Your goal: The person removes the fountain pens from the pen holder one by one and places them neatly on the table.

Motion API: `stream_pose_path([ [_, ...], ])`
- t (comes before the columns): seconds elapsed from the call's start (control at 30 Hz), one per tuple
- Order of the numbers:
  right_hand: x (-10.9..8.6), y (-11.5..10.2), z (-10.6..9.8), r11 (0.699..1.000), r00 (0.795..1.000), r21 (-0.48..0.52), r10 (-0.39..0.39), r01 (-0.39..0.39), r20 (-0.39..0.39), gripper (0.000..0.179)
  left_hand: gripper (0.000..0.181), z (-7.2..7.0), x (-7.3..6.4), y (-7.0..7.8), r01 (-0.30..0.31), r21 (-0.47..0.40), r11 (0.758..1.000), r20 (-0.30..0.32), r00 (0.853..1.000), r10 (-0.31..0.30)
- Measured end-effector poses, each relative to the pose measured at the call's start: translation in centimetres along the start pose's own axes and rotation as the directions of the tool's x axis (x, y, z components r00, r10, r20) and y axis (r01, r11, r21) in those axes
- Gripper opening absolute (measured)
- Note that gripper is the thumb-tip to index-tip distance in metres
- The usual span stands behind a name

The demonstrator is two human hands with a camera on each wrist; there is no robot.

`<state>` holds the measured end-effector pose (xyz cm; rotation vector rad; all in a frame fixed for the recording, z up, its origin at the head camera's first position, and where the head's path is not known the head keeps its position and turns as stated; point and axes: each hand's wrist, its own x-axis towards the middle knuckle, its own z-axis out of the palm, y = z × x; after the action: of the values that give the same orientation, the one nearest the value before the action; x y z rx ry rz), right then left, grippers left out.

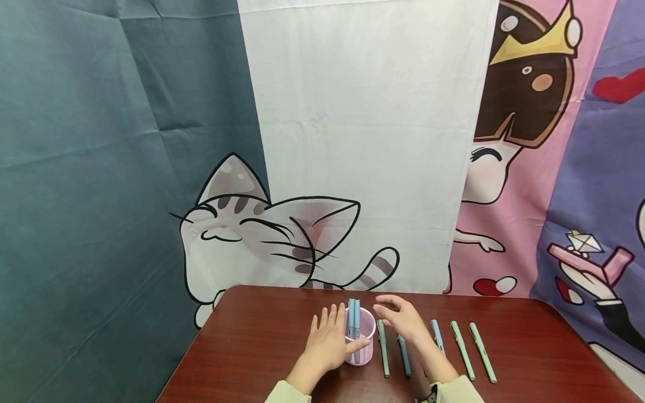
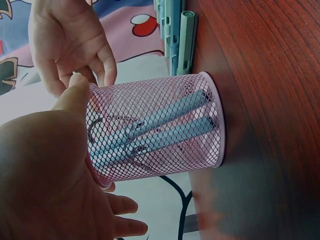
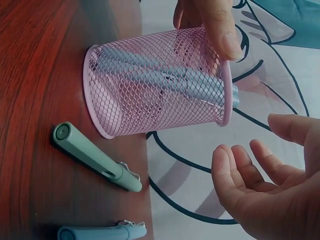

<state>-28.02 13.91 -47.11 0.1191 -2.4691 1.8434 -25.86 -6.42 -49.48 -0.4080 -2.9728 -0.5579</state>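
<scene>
Pink mesh forms the pen cup, which stands upright on the brown table between the two hands. Steadying it looks like the step in hand. The left hand rests against its side with fingers straight and spread and the thumb lying over the rim, touching rather than clenching. That light contact seems right: enough to stop the cup sliding or tipping, without squeezing the wall. Raising the thumb a little off the near edge would keep more of the mouth free.

The right hand hangs just beside the cup, fingers loosely bent, grasping nothing. A pen from the table would best be pinched around its middle and kept steep over the rim, so that its clip does not snag on the mesh.

Inside the cup, two blue pens lean side by side, their lower ends down by the base and their tops poking above the rim. Outside it, a green pen lies nearest, apart from the cup, then a darker blue pen, a light blue pen and two more green pens. The right forearm covers part of this row, so I cannot tell the full count.
</scene>
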Motion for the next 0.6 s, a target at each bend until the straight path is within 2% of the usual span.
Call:
stream_pose_path([
  [0.3,0.2,-0.2,0.8,1.0,1.0,0.009,0.02,-0.02,-0.007,0.032,0.106,-0.1,-0.1,0.1,0.001,-0.011,1.0,0.002,1.0,-0.001],
  [0.6,0.6,-0.1,1.6,0.999,1.0,-0.041,0.002,-0.002,-0.015,0.032,0.108,-0.2,-0.1,0.0,-0.001,-0.006,1.0,0.006,1.0,0.001],
])
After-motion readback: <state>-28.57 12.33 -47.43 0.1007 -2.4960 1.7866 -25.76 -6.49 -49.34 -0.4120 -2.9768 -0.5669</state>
